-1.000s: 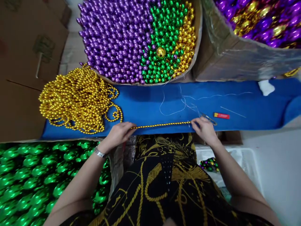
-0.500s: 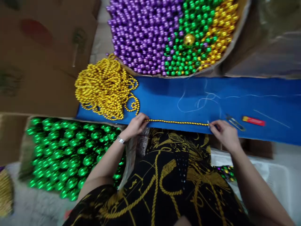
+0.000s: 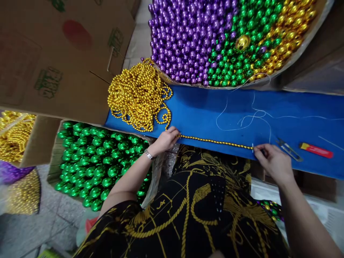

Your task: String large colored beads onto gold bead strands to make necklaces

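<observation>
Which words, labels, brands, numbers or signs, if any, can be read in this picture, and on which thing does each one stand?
No text is readable.
Green printed marks on the large cardboard box: too blurred.
Faint reddish print at the box's left: too faint.
Red oval on the box: no letters readable.
Red-and-yellow object: any print is too small.

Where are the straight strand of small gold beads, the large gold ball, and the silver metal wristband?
Strand of small gold beads (image 3: 215,141), head view: middle of straight length.
Large gold ball (image 3: 242,42), head view: centre.
Silver metal wristband (image 3: 148,154), head view: outer face.
</observation>
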{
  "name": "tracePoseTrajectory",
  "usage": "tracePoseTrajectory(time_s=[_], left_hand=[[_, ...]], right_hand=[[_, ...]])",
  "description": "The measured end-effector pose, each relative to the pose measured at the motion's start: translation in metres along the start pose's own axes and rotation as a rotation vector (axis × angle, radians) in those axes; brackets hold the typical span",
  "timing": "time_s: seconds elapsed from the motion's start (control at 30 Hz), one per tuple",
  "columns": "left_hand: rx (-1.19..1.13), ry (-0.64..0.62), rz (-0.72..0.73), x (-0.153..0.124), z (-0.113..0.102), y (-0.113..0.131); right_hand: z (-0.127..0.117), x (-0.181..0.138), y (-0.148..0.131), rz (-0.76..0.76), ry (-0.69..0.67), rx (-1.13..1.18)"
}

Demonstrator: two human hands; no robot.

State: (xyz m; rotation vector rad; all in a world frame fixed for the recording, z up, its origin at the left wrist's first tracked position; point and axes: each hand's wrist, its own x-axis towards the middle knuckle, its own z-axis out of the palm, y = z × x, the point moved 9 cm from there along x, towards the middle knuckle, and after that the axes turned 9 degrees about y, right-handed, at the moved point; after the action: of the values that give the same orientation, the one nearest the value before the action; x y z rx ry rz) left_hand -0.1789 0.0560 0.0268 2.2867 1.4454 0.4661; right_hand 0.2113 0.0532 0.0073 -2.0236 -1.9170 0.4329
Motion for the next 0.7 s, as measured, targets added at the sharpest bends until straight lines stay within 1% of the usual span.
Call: tracePoseTrajectory(time_s=[0.13,0.33,0.5,0.6,0.7], left_hand=[[0.108,-0.022,0.008,0.0,0.005,0.003],[0.204,-0.043,0.028,0.001,0.007,0.006],[0.207,-0.056,0.05,-0.001,0.008,0.005],[0.21,-0.032,0.063,-0.001,0.007,0.003],[0.204,-0.021,0.067,-0.001,0.007,0.0]], right_hand=[[0.0,0.0,0.001,0.02,-0.017,-0.007],[-0.001,0.0,-0.001,-0.017,-0.007,0.01],[-0.002,0.0,-0.007,-0.065,0.036,0.031],[0.0,-0.001,-0.011,-0.091,0.031,0.054],[0.002,-0.001,-0.009,-0.087,0.032,0.059]])
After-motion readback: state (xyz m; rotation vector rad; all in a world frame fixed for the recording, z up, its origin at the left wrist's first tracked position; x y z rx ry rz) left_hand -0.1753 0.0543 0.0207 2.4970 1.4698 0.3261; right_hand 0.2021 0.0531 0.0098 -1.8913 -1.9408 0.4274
